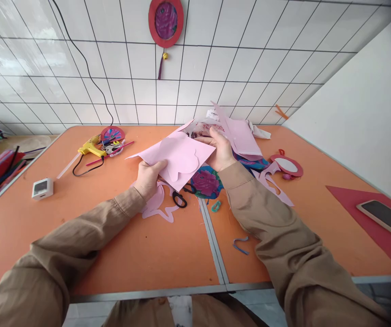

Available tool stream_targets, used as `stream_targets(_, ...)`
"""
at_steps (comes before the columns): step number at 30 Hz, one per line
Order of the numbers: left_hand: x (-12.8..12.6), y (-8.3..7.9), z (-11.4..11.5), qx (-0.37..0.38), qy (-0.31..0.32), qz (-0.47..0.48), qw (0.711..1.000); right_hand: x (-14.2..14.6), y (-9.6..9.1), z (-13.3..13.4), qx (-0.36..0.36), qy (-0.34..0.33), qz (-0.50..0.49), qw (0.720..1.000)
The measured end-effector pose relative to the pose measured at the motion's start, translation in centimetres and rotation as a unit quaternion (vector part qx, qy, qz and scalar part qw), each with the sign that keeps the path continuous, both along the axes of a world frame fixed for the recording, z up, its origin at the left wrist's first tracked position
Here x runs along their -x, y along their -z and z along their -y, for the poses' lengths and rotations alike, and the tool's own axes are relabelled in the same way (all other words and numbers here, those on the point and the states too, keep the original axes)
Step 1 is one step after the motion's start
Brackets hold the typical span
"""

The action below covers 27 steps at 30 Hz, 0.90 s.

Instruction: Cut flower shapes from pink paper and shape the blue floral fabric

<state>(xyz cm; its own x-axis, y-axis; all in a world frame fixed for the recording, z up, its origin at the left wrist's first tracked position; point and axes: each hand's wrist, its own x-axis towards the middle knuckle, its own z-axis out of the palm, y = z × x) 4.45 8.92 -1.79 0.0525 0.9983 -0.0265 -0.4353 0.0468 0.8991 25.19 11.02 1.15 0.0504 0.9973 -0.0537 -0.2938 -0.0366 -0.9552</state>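
My left hand grips the near left edge of a pink felt-like sheet, thumb on top. A loose pink cut-out with wavy edges lies flat on that sheet, partly under the thumb. At the sheet's right side is my right hand, its thumb raised and its fingers partly hidden behind the sheet. Black-handled scissors rest below, blades hidden. Beside them lie pink offcuts and a round of blue fabric with a purple flower.
More folded pink sheets stand behind my right hand. A yellow glue gun and a white box lie left. Rightward are a red-rimmed oval, pink scrap and a phone. A teal clip sits near the table seam.
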Motion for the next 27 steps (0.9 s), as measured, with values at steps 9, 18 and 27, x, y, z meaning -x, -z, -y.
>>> stream_targets(9, 2.6, -1.2, -0.4, -0.033, 0.107, -0.063, 0.992, 0.3, 0.7, 0.3, 0.006, -0.151, 0.047, 0.987)
stream_targets(18, 4.4, -1.1, 1.3, 0.052, 0.182, -0.058, 0.98, 2.4, 1.2, 1.4, 0.021, -0.209, 0.079, 0.975)
stream_targets(27, 5.5, -0.6, 2.7, 0.084, 0.191, -0.013, 0.978, 3.3, 1.9, 1.5, -0.005, -0.198, 0.129, 0.972)
